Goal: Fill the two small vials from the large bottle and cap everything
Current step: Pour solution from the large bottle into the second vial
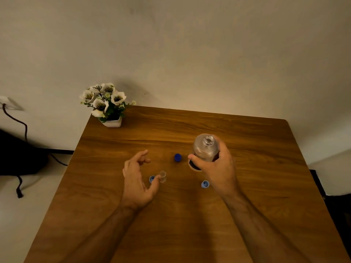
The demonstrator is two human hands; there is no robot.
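2 bare forearms are showing, left hand and right hand, wearing no sleeves, rings or watch.

One bottle, open at the neck. One vial in plain view; a second cannot be made out. Three caps: one dark blue cap and two light blue caps, the left one and the right one. Two hands. One flower pot. One table.
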